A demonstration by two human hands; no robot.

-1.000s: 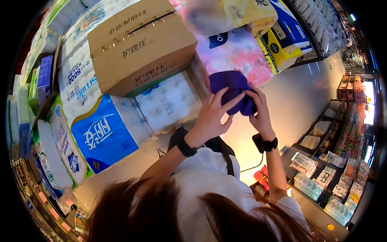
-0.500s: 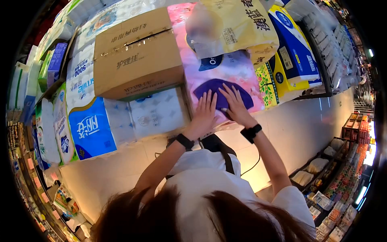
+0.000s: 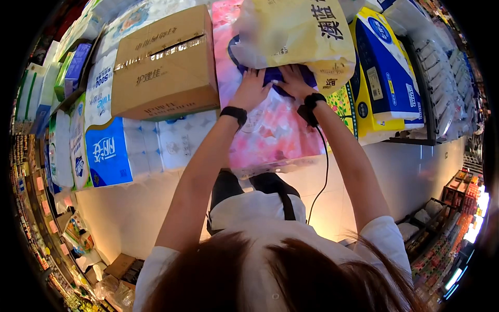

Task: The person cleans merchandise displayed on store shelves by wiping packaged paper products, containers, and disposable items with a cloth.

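Observation:
A pink floral plastic-wrapped pack (image 3: 278, 132) with a dark purple patch (image 3: 306, 76) lies in front of me. My left hand (image 3: 252, 91) rests on its upper surface, fingers pointing away and slightly apart. My right hand (image 3: 294, 83) lies flat beside it on the purple patch, fingers stretched out. Both sets of fingertips are at the near edge of a yellow plastic-wrapped package (image 3: 296, 36), which lies over the far part of the pink pack. Neither hand is closed around anything. I wear a black band on each wrist; a cable runs down from the right one.
A brown cardboard box (image 3: 163, 67) sits on paper packs to the left, beside a blue-and-white pack (image 3: 109, 151). Blue-and-yellow packs (image 3: 387, 73) stand at right, next to a dark rack (image 3: 434, 93). Tiled floor (image 3: 140, 208) and stocked shelves (image 3: 442, 234) surround the display.
Both hands have moved farther away from me, up to the yellow package's near edge. More of the pink pack now shows on my side of the hands. The view has shifted slightly.

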